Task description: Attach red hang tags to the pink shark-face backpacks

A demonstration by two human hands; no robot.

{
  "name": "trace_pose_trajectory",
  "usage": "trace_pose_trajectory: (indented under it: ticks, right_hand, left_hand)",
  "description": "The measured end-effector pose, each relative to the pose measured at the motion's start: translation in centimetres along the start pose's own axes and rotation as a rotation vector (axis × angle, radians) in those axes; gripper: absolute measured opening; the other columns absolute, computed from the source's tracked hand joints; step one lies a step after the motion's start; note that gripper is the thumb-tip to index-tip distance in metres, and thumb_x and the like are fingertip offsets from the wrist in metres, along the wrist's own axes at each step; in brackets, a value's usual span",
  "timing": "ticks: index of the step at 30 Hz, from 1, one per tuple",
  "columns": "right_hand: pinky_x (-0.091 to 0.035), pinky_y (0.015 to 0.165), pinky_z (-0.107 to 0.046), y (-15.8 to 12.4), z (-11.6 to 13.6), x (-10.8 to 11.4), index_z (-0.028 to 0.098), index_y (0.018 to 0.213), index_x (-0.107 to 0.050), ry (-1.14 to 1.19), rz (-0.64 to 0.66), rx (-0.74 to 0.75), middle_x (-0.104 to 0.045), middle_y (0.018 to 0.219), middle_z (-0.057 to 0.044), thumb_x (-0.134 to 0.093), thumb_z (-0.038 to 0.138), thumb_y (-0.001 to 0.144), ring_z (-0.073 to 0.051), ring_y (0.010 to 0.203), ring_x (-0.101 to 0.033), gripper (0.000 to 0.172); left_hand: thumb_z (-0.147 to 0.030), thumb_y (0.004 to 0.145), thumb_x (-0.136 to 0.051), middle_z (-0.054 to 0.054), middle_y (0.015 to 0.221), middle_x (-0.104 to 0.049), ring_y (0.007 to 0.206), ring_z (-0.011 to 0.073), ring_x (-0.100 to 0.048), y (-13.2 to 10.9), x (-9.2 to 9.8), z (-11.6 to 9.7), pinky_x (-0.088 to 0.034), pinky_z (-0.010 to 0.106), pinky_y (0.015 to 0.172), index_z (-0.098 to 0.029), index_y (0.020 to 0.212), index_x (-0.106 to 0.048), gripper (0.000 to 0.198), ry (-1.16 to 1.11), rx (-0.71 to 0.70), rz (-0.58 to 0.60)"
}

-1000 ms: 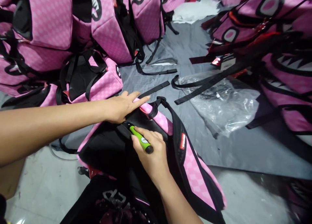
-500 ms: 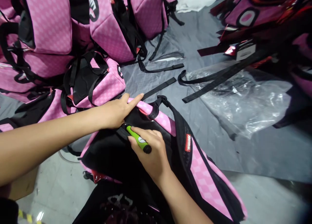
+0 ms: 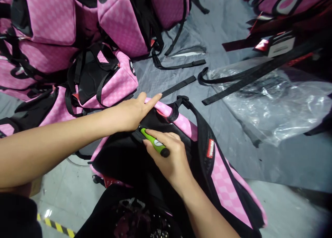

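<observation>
A pink-checked backpack [image 3: 229, 186] with black panels lies in front of me, its black inside or back panel facing up. My left hand [image 3: 132, 112] grips its upper edge, one finger stretched along the pink trim and the other fingers partly hidden. My right hand [image 3: 171, 156] is closed around a tool with a green handle [image 3: 155, 142] and a dark butt end. The tool's tip meets the black fabric just below my left hand; the tip itself is too hidden to make out.
Several pink backpacks [image 3: 50, 17] are piled at the left and back. On the grey sheet [image 3: 225, 155] to the right lie a clear plastic bag [image 3: 293, 106] and loose black straps [image 3: 233, 86]. More pink and dark bags [image 3: 287, 5] sit at the far right. Yellow-black tape [image 3: 55, 226] marks the floor.
The view has shifted, so the scene sits slightly differently in the picture. Both hands keep nearly the same places on the backpack, the green-handled tool still in my right hand.
</observation>
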State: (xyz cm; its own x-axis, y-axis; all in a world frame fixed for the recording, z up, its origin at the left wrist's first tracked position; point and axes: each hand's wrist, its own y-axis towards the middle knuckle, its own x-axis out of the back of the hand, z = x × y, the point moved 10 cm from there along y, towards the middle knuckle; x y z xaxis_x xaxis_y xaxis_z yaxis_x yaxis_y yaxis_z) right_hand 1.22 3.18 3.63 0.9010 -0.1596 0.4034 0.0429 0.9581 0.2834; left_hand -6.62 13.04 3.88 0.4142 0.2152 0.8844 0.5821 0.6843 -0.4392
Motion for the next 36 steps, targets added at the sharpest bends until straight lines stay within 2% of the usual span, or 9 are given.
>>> trace_pose_trajectory:
  ticks: [10,17,21,30,36]
  right_hand:
    - [-0.047,0.085,-0.038,0.22,-0.08,-0.09,0.025,0.105,-0.072,0.009,0.009,-0.067,-0.075,0.098,-0.001,-0.067,0.026,0.086,-0.018,0.081,-0.067,0.020]
    - [-0.047,0.087,-0.039,0.46,0.20,-0.07,0.024,0.106,-0.072,-0.006,0.042,-0.051,-0.074,0.102,-0.002,-0.066,0.023,0.086,-0.019,0.088,-0.068,0.021]
    - [-0.049,0.089,-0.040,0.47,0.09,-0.44,0.025,0.106,-0.071,0.040,0.115,-0.065,-0.074,0.104,-0.002,-0.063,0.021,0.086,-0.020,0.094,-0.067,0.022]
    - [-0.046,0.091,-0.041,0.33,-0.22,-0.29,0.026,0.104,-0.072,0.057,0.067,-0.119,-0.073,0.103,-0.002,-0.063,0.016,0.083,-0.020,0.094,-0.067,0.024]
    - [-0.043,0.090,-0.039,0.61,-0.06,-0.33,0.026,0.102,-0.072,0.052,0.044,-0.088,-0.074,0.100,0.000,-0.068,0.014,0.081,-0.018,0.090,-0.067,0.025]
  left_hand:
    - [-0.012,0.077,-0.054,0.017,0.139,-0.034,0.094,0.0222,-0.063,-0.12,0.11,0.02,-0.050,0.033,0.080,-0.030,0.153,0.013,0.103,-0.016,0.010,-0.002]
    - [-0.011,0.078,-0.053,0.016,0.137,-0.035,0.095,0.0226,-0.062,-0.15,0.34,-0.14,-0.049,0.033,0.080,-0.028,0.154,0.006,0.098,-0.033,0.006,-0.013]
    - [-0.011,0.078,-0.053,0.016,0.136,-0.037,0.094,0.0227,-0.062,-0.19,0.47,-0.13,-0.050,0.033,0.078,-0.028,0.154,0.005,0.098,-0.025,0.006,-0.023]
    - [-0.012,0.075,-0.055,0.017,0.139,-0.035,0.099,0.0243,-0.063,-0.11,0.34,-0.08,-0.050,0.033,0.081,-0.028,0.153,0.010,0.103,-0.010,0.006,-0.024]
    - [-0.008,0.074,-0.053,0.016,0.130,-0.042,0.091,0.0214,-0.064,-0.21,0.54,-0.23,-0.051,0.030,0.076,-0.023,0.154,0.000,0.097,0.003,-0.014,-0.068]
